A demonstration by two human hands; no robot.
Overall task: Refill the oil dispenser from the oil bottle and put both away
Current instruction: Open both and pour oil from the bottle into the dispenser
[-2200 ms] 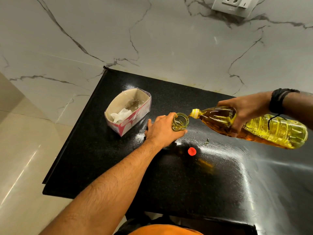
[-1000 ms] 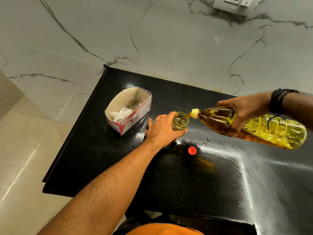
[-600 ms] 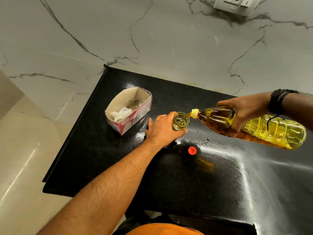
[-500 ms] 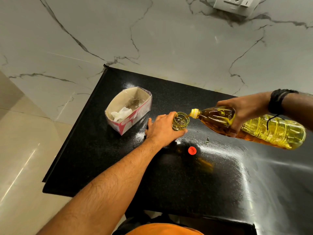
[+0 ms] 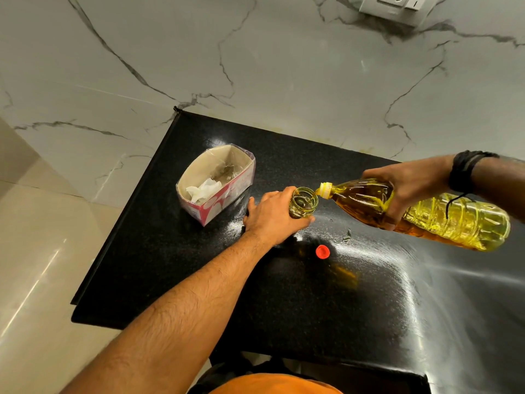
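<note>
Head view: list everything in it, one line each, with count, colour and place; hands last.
Oil bottle: one, clear plastic with yellow oil, tilted over the counter at right, mouth at the dispenser's opening.
Oil dispenser: one, clear glass, open-topped, mid-counter.
Red cap: one, red, loose on the counter near the dispenser.
Box: one, pink and white outside, cardboard-brown inside, holding white crumpled paper, on the counter's left part.
Counter: one, glossy black, against the wall.
Wall: white marble with grey veins.
Socket plate: one, white, top of wall.
Wristband: black, on the right wrist.
Left hand: grips the dispenser.
Right hand: holds the bottle.
</note>
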